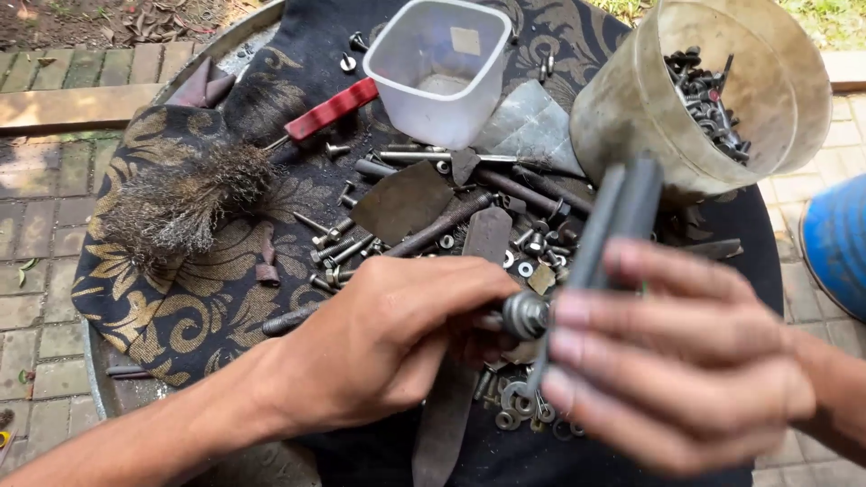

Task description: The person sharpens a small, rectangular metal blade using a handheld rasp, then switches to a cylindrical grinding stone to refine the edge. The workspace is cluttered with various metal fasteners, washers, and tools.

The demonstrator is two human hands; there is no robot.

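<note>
While the left hand (388,338) pinches a bolt (526,314) over the cluttered tabletop (225,41), the right hand (677,361) clasps a grey bar (622,221); best keep both steady, bolt square against it.

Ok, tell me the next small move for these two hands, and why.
Probably keep the left hand steady on the long bolt and turn its nut with the flat grey tool in the right hand, since tool and nut already meet.
</note>
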